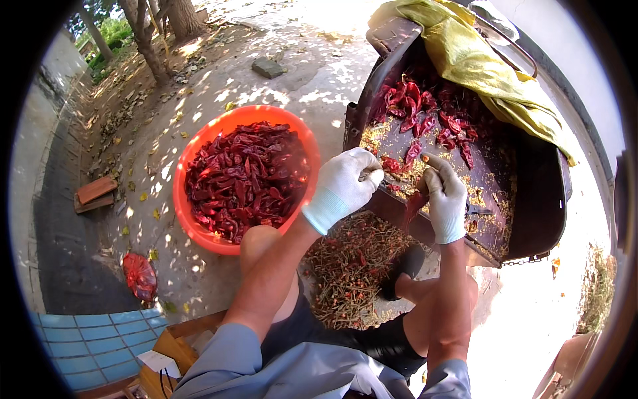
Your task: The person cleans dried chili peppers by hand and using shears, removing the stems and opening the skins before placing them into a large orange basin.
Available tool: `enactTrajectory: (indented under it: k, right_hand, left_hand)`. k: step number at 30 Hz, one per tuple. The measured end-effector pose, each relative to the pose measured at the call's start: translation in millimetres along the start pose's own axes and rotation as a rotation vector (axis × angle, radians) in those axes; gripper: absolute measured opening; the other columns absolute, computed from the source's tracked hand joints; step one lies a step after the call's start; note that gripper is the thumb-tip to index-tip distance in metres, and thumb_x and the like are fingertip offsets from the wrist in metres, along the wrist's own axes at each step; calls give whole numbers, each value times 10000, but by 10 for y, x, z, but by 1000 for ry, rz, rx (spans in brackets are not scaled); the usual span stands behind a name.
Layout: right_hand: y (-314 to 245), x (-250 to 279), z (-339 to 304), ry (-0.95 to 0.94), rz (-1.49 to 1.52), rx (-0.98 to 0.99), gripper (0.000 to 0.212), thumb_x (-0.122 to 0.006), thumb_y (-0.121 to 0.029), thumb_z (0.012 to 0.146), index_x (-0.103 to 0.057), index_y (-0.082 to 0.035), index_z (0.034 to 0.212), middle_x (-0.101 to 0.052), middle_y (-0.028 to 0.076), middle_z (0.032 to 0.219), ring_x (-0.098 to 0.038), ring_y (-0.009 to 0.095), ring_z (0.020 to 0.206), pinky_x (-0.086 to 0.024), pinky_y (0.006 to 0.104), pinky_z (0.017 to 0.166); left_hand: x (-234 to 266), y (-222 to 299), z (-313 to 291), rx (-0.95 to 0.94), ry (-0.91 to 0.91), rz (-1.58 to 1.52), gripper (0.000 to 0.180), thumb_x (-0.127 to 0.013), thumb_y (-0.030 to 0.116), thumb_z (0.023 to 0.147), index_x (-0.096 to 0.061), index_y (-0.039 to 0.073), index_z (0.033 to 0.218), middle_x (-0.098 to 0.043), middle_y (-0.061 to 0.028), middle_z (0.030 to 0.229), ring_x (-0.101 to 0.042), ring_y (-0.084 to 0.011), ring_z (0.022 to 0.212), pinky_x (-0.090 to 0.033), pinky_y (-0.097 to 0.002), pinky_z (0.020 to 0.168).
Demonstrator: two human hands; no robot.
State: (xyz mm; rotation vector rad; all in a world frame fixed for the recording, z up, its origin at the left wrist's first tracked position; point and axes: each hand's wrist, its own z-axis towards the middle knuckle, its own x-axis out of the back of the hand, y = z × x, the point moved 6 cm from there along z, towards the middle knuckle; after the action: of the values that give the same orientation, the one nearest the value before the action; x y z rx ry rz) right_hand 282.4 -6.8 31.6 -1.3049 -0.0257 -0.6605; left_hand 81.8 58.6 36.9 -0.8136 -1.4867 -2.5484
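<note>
one red chili [415,205] hangs below right fingers [432,181], pinched there; left fingers [373,177] pressed together, contents unclear

Two gloved hands [347,181], one orange basin [180,193], one stem heap [352,269]

Gloved right fingers [434,179] hold a red chili [414,205] by a dark bin [541,193].

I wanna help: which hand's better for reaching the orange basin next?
Probably the left hand: it's closer to the orange basin; the right hand is farther right, by the dark metal tub.
</note>
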Motion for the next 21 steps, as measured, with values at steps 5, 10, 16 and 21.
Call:
enactTrajectory:
  k: [5, 10, 16, 21]
  right_hand:
    - [-396, -328, -259, -46, -404, 404, 310, -710, -131, 873, -683, -139, 1182, -706, 149, 828, -697, 304, 712, -542, 347, 627]
    - [-99, -422, -250, -126, -113, -16, 192, -665, -123, 925, -673, -54, 1104, -695, 92, 725, -675, 163, 629, -519, 293, 595]
    - [-150, -453, -271, -219, 293, -216, 208, -571, -99, 988, -650, -11, 1159, -638, 4, 733, -553, 53, 641, -463, 215, 589]
    - [-152, -492, -287, -187, 160, -144, 222, -606, -95, 969, -654, -9, 1168, -658, 29, 707, -597, 67, 638, -497, 236, 603]
  left_hand:
    - [-44, -11, -48, 2, -94, 29, 140, -717, 120, 851, -702, 14, 942, -681, -98, 856, -672, -172, 737, -538, -281, 704]
    - [-9, -44, -63, 89, -99, -220, 169, -714, 115, 877, -704, 15, 1012, -684, -49, 870, -649, -106, 771, -524, -246, 719]
    - [23, 10, -76, 126, -176, -350, 312, -725, 100, 889, -683, 37, 1192, -698, -13, 1013, -636, -70, 849, -522, -236, 768]
    - [-57, 0, -151, -26, -25, -214, 327, -749, 101, 844, -702, 62, 1165, -734, -99, 980, -704, -134, 846, -551, -268, 738]
